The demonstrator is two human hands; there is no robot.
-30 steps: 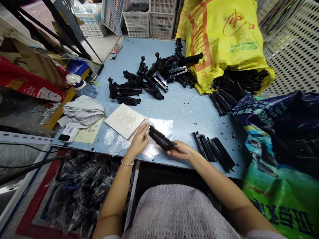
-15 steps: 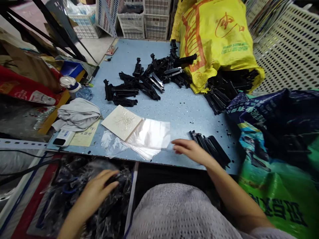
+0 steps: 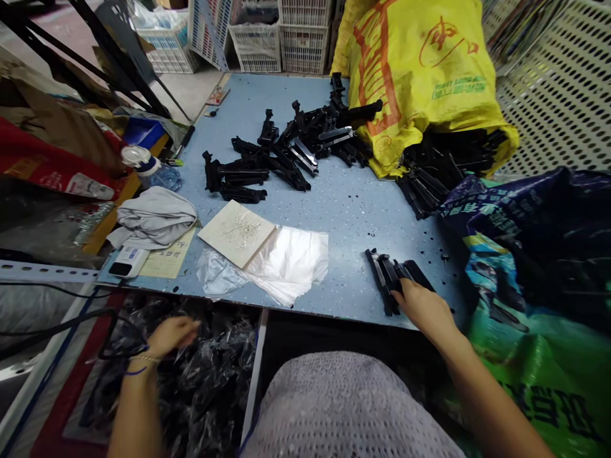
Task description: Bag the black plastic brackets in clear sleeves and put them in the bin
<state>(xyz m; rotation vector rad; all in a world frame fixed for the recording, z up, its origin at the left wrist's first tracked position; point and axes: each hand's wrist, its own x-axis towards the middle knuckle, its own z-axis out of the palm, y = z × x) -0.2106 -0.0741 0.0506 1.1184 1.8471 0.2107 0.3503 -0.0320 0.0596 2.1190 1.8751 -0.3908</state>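
Note:
My right hand is closed on one of the long black parts lying side by side near the front right of the blue table. Over a bin of plastic-wrapped black items, below the table's front edge, hovers my left hand. Its fingers are curled and blurred, and whether they hold anything is not visible. Clear plastic bags lie at the table's front middle, partly under a cream square board with tiny bits on it.
A loose pile of black parts lies at the table's back. More parts spill from a yellow sack at the back right. A green and dark bag stands right. A grey cloth and a bottle are at left.
My right hand has moved right, from beside the clear bags onto the black parts, and taken hold of one. My left hand has shifted left over the bin, its fingers now more curled.

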